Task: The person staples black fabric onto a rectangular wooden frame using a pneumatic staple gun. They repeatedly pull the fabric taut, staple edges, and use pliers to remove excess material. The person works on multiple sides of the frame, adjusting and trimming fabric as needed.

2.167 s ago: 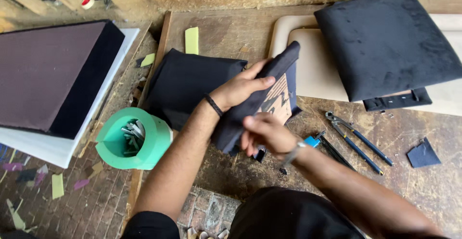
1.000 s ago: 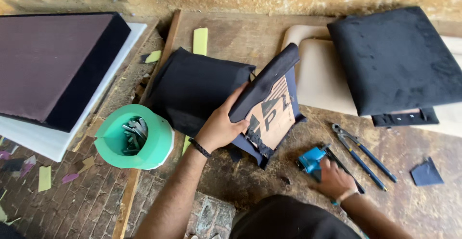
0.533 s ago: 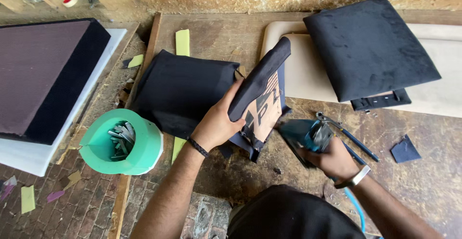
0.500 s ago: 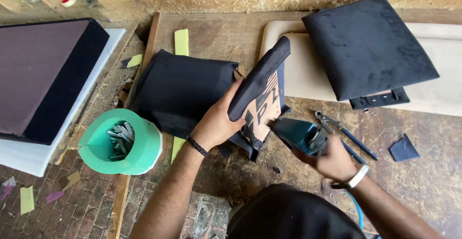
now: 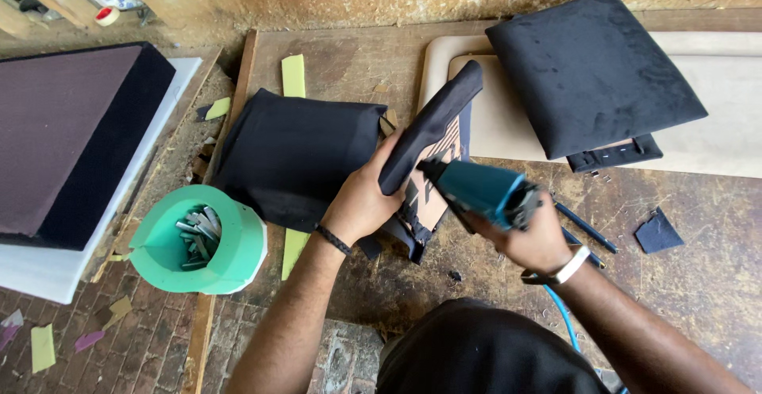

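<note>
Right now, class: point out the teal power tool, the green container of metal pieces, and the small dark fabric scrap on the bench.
teal power tool (image 5: 480, 190), head view, on its teal body.
green container (image 5: 238, 239), head view, on its outer wall.
dark fabric scrap (image 5: 657, 231), head view, on its middle.

The nose of the teal stapler (image 5: 476, 190) is lost against the tilted seat pad (image 5: 429, 128), so whether it touches cannot be told, and the right hand (image 5: 533, 242) covers its handle. The left hand (image 5: 363, 199) hides the pad's lower edge. The grey pieces in the green tub (image 5: 198, 243) are too small to identify, and the cream board (image 5: 714, 104) runs off the right edge.
</note>
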